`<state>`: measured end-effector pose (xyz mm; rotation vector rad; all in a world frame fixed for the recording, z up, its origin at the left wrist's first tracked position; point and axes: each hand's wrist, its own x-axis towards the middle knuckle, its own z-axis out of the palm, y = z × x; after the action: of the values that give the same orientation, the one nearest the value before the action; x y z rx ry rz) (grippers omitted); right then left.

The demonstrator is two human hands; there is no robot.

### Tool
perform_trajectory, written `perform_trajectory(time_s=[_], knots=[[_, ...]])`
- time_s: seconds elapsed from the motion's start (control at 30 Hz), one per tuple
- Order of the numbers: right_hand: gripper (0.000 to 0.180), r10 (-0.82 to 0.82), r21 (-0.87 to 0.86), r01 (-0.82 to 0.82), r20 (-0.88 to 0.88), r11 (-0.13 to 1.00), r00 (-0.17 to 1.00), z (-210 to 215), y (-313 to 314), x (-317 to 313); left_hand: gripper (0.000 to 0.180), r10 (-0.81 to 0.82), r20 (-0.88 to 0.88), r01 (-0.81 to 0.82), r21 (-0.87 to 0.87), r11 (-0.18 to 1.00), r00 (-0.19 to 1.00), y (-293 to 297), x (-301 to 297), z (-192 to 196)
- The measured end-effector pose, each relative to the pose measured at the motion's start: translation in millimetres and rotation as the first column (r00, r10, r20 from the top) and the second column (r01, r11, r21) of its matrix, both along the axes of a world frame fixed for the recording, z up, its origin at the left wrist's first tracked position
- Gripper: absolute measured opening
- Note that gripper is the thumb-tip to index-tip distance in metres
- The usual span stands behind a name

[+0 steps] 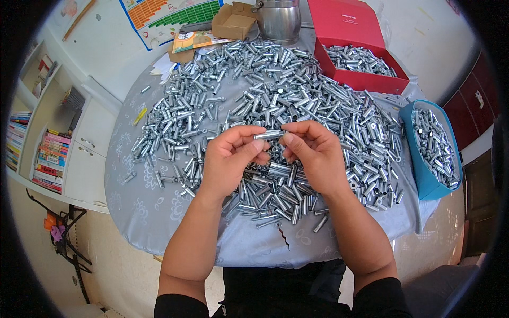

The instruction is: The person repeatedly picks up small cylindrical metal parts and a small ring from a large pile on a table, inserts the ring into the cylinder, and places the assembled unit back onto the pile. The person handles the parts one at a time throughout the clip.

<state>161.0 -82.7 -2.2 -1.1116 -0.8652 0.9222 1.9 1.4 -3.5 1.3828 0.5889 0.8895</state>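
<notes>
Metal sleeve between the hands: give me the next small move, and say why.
Perhaps hold the left hand steady and gently twist with the right hand: the left pinches one end of the metal sleeve, while the right's thumb and finger seem to grip the other.

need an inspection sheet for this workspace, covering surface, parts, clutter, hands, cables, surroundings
Surface: grey patterned cloth over the table; dark, tear-like line near the front edge.
Job's things: loose metal parts heaped across the table; more in the red box and the blue bin.
Clutter: open cardboard box and metal pot at the back; small yellow item on the left.
Hands: left hand and right hand hold one metal piece between their fingertips.
Cables: nothing seen.
Surroundings: books shelved at left; wall chart behind.
</notes>
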Motion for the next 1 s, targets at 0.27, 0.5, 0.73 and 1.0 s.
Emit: perform_trajectory(time_s=[0.27, 0.5, 0.73, 1.0], knots=[[0.014, -0.006, -0.003, 0.006, -0.006, 1.0, 1.0, -0.6, 0.8, -0.4, 0.023, 0.003, -0.005, -0.004, -0.045, 0.999, 1.0, 0.7, 1.1, -1.3], [0.014, -0.043, -0.014, 0.043, 0.008, 0.999, 0.999, 2.9, 0.3, 0.2, 0.02, 0.024, -0.064, -0.031, -0.115, 0.993, 0.998, 4.7, -4.7, 1.4], [0.018, -0.039, -0.038, 0.039, 0.007, 0.999, 0.999, 3.3, 0.7, 1.5, 0.02, 0.065, -0.054, -0.071, -0.115, 0.991, 0.996, 5.5, -4.7, -0.5], [0.072, -0.228, 0.139, 0.279, -0.3, 0.95, 0.926, 7.4, 6.5, 21.7, 0.017, 0.016, -0.1, -0.026, -0.098, 0.995, 0.995, 3.8, -1.7, -2.2]])
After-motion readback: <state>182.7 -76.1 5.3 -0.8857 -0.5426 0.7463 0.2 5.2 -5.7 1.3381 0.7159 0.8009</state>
